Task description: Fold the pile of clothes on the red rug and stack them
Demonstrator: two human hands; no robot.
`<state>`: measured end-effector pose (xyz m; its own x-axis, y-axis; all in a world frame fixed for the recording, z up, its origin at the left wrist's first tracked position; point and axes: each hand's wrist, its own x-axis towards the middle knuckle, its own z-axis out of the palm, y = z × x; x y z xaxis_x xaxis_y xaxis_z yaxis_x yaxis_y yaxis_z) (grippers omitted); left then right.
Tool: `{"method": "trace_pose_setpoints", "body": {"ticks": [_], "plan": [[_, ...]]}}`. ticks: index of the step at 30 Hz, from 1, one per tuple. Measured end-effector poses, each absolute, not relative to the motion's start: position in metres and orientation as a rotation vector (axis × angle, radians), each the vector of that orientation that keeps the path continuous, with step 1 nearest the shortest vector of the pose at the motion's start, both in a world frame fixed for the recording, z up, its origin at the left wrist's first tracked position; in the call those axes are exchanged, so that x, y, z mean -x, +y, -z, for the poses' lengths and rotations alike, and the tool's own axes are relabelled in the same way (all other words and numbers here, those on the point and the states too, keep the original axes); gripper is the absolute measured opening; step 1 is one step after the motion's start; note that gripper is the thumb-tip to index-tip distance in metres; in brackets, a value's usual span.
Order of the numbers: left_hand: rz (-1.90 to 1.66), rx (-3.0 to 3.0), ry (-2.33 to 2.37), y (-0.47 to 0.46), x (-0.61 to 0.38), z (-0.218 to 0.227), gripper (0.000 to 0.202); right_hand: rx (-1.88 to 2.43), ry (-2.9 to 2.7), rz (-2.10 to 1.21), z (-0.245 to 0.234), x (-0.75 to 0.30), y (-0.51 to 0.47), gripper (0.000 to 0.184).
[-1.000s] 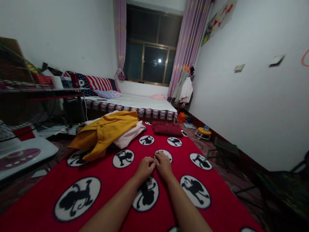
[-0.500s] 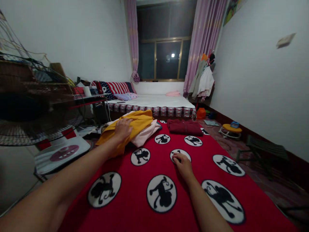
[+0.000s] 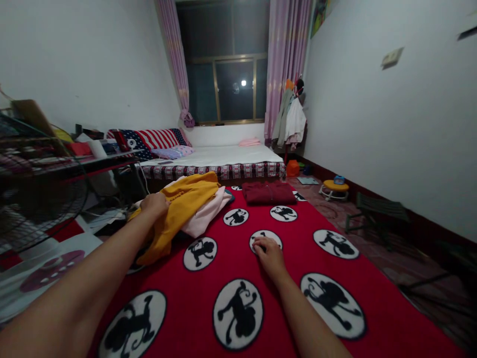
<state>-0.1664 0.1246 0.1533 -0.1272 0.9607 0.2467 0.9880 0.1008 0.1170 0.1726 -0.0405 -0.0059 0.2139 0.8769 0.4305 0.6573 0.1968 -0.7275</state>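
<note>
Left hand [image 3: 154, 204], centre-left of the frame, has its fingers curled onto the left edge of the yellow garment [image 3: 188, 201]; it looks like a pinch on the cloth, though the fingertips are partly hidden by the fold.

Change noted: one second ago both hands were together at mid-frame on the red blanket [image 3: 179, 293]. Half a second ago the left hand lay flat on top of the garment. It now sits further left, at the garment's edge, and is closed rather than flat.

Right hand [image 3: 267, 251] has hardly moved: open, palm down, fingers on a white monkey disc of the blanket, holding nothing.

Yellow garment lies crumpled over a pink garment [image 3: 204, 216] at the blanket's upper-left part. Judgement: contact has turned into a grip, with the right hand pinning the blanket.

A maroon folded garment [image 3: 268, 192] sits apart at the blanket's far end.
</note>
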Motion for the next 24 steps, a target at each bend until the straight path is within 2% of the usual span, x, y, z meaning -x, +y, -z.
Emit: {"method": "trace_pose_setpoints", "body": {"ticks": [5,11,12,14,16,18,21,24], "plan": [[0.608,1.987,-2.182,0.112,0.151,-0.168,0.022,1.495,-1.480,-0.299,0.007,-0.173,-0.039,0.018],[1.123,2.017,-1.893,0.073,0.089,-0.245,0.022,1.250,-1.187,-0.459,0.006,-0.172,-0.038,0.008],[1.194,2.059,-1.802,0.062,0.073,-0.255,0.022,1.228,-1.117,-0.470,0.006,-0.173,-0.038,0.010],[1.317,2.217,-1.565,0.036,0.041,-0.264,0.022,1.223,-0.986,-0.470,0.004,-0.179,-0.037,0.027],[1.355,2.502,-1.307,0.004,0.016,-0.252,0.021,1.221,-0.850,-0.489,0.003,-0.189,-0.039,0.047],[1.343,2.911,-0.932,-0.026,0.002,-0.221,0.026,1.141,-0.650,-0.588,0.001,-0.205,-0.045,0.057],[1.233,2.990,-0.855,-0.059,0.002,-0.157,0.030,0.906,-0.277,-0.798,-0.004,-0.228,-0.057,0.054],[1.134,2.819,-1.081,-0.070,0.013,-0.094,0.042,0.799,-0.160,-0.894,-0.008,-0.240,-0.064,0.052]]}}
